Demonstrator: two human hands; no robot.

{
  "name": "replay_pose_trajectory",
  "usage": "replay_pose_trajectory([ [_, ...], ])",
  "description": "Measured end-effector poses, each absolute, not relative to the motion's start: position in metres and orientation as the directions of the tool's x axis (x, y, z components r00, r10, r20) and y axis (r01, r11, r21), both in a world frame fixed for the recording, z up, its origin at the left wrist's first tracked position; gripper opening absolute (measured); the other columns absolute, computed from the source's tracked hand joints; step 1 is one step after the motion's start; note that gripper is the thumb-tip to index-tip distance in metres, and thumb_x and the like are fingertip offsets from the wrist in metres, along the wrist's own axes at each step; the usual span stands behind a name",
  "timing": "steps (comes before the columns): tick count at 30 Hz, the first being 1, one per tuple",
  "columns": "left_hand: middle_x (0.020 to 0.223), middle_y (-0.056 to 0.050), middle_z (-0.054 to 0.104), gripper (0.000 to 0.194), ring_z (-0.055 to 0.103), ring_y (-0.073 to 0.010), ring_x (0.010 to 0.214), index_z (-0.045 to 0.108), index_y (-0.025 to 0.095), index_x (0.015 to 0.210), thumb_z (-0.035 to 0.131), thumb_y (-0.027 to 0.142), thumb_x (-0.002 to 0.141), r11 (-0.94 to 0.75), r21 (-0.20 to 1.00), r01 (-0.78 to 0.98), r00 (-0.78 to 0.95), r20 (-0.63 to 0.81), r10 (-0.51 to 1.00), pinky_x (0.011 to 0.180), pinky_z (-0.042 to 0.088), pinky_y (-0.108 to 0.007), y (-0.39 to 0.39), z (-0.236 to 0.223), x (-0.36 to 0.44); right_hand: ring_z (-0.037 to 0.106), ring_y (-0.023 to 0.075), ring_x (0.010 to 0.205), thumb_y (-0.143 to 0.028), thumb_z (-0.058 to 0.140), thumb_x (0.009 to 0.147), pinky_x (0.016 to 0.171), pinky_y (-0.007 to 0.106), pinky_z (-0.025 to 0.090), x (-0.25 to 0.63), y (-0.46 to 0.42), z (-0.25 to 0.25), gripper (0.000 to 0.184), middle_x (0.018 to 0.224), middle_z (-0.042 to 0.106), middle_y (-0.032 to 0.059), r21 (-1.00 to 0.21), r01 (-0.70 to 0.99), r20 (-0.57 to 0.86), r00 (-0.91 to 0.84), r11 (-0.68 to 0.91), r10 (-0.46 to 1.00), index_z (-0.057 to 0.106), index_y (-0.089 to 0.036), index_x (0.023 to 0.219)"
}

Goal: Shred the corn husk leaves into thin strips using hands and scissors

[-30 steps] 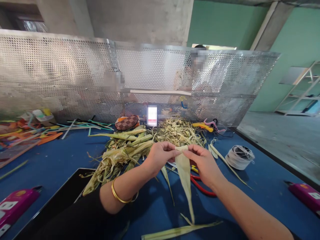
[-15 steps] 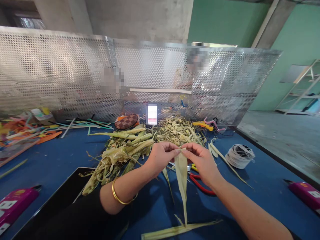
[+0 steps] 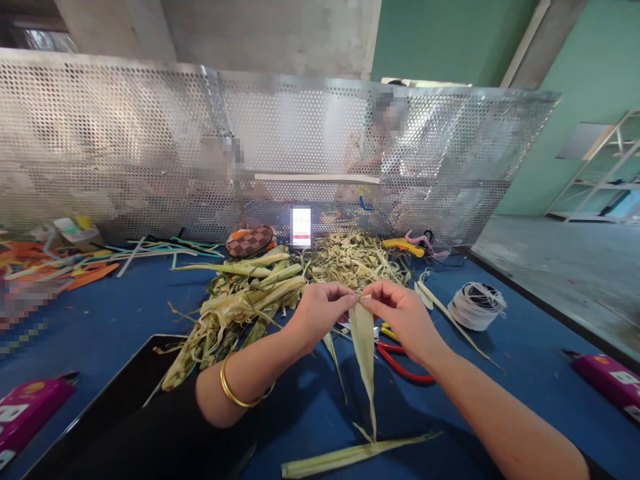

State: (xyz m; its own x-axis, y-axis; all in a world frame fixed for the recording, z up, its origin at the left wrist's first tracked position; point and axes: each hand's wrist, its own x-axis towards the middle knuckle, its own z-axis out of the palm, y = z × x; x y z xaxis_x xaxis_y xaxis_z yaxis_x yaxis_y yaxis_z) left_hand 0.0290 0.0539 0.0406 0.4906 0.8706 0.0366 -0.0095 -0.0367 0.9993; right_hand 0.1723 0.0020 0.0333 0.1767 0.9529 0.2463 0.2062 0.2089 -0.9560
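Note:
Between my hands hangs a pale green corn husk, broad at the top and tapering to a point near the table. My left hand pinches its top edge from the left, thumb against fingers. From the other side my right hand pinches the same edge, the fingertips of both hands almost touching. Below the tip lies another husk strip on the blue table. Red-handled scissors lie partly hidden behind my right hand. A heap of whole husks is left of my hands.
Shredded husk is piled behind my hands. A roll of white cord stands at right. Purple tools lie at both sides, and a black tray sits under my left arm. A perforated screen borders the back; a person is behind it.
Both hands keep their pinch on the husk, which hangs nearly the same. The whole view has shifted slightly, with the surroundings a little up and to the left.

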Motion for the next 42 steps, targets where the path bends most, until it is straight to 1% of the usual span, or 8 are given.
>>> replay_pose_trajectory([
  [11, 0.060, 0.001, 0.063, 0.008, 0.053, -0.0093, 0.055, 0.067, 0.013, 0.067, 0.063, 0.020, 0.069, -0.039, 0.997, -0.059, 0.462, 0.062, 0.885, 0.057, 0.045, -0.021, 0.048, 0.039, 0.031, 0.045, 0.0134, 0.056, -0.039, 0.067, 0.067, 0.054, 0.025, 0.036, 0.171, 0.003, 0.031, 0.020, 0.055, 0.050, -0.0033, -0.951, 0.222, 0.261, 0.204, 0.215, 0.944, 0.062, -0.020, 0.066],
  [15, 0.058, 0.002, 0.062, 0.007, 0.052, -0.0085, 0.053, 0.066, 0.013, 0.067, 0.061, 0.016, 0.070, -0.021, 0.998, -0.055, 0.441, 0.043, 0.897, 0.055, 0.043, -0.020, 0.048, 0.037, 0.033, 0.043, 0.0131, 0.055, -0.034, 0.062, 0.073, 0.052, 0.025, 0.034, 0.172, 0.004, 0.025, 0.016, 0.056, 0.050, -0.0032, -0.917, 0.309, 0.320, 0.187, 0.253, 0.929, 0.060, -0.020, 0.067],
  [20, 0.057, 0.003, 0.059, 0.009, 0.051, -0.0085, 0.053, 0.065, 0.013, 0.068, 0.061, 0.020, 0.072, -0.015, 0.998, -0.065, 0.446, 0.043, 0.894, 0.056, 0.044, -0.021, 0.049, 0.036, 0.033, 0.048, 0.0140, 0.059, -0.030, 0.057, 0.077, 0.056, 0.025, 0.037, 0.171, 0.002, 0.024, 0.012, 0.063, 0.054, -0.0014, -0.858, 0.420, 0.400, 0.186, 0.295, 0.898, 0.058, -0.020, 0.070],
  [24, 0.058, 0.002, 0.058, 0.012, 0.053, -0.0095, 0.056, 0.063, 0.014, 0.067, 0.061, 0.024, 0.073, -0.031, 0.997, -0.073, 0.448, 0.061, 0.892, 0.056, 0.045, -0.021, 0.051, 0.038, 0.032, 0.052, 0.0150, 0.065, -0.035, 0.064, 0.072, 0.061, 0.026, 0.042, 0.167, 0.003, 0.026, 0.019, 0.069, 0.059, -0.0008, -0.947, 0.220, 0.286, 0.253, 0.233, 0.924, 0.060, -0.020, 0.082],
  [27, 0.061, 0.001, 0.059, 0.013, 0.055, -0.0107, 0.058, 0.063, 0.014, 0.070, 0.062, 0.027, 0.073, -0.023, 0.996, -0.083, 0.451, 0.058, 0.891, 0.056, 0.046, -0.022, 0.051, 0.038, 0.031, 0.052, 0.0145, 0.062, -0.043, 0.070, 0.066, 0.059, 0.027, 0.043, 0.165, 0.003, 0.027, 0.028, 0.065, 0.058, -0.0010, -0.984, 0.066, 0.177, 0.240, 0.166, 0.954, 0.061, -0.019, 0.075],
  [33, 0.065, 0.000, 0.061, 0.028, 0.057, -0.0127, 0.062, 0.062, 0.013, 0.071, 0.070, 0.039, 0.066, 0.040, 0.987, -0.153, 0.477, 0.038, 0.878, 0.060, 0.048, -0.025, 0.049, 0.029, 0.032, 0.049, 0.0143, 0.060, -0.046, 0.074, 0.062, 0.058, 0.028, 0.044, 0.164, 0.002, 0.027, 0.032, 0.060, 0.053, -0.0024, -0.984, -0.001, 0.169, 0.263, 0.176, 0.950, 0.059, -0.018, 0.067],
  [37, 0.062, 0.000, 0.061, 0.029, 0.055, -0.0113, 0.058, 0.062, 0.013, 0.067, 0.070, 0.041, 0.064, 0.056, 0.984, -0.172, 0.449, 0.027, 0.893, 0.058, 0.046, -0.024, 0.048, 0.026, 0.035, 0.048, 0.0139, 0.059, -0.041, 0.071, 0.066, 0.057, 0.027, 0.042, 0.164, 0.002, 0.025, 0.025, 0.059, 0.052, -0.0030, -0.974, 0.032, 0.224, 0.274, 0.224, 0.935, 0.059, -0.019, 0.067],
  [42, 0.059, 0.001, 0.059, 0.029, 0.055, -0.0114, 0.055, 0.060, 0.014, 0.065, 0.071, 0.041, 0.063, 0.108, 0.973, -0.206, 0.446, -0.004, 0.895, 0.056, 0.047, -0.025, 0.047, 0.030, 0.035, 0.047, 0.0140, 0.061, -0.034, 0.066, 0.070, 0.058, 0.026, 0.039, 0.164, 0.001, 0.024, 0.015, 0.062, 0.054, -0.0028, -0.923, 0.220, 0.375, 0.324, 0.317, 0.868, 0.061, -0.020, 0.068],
])
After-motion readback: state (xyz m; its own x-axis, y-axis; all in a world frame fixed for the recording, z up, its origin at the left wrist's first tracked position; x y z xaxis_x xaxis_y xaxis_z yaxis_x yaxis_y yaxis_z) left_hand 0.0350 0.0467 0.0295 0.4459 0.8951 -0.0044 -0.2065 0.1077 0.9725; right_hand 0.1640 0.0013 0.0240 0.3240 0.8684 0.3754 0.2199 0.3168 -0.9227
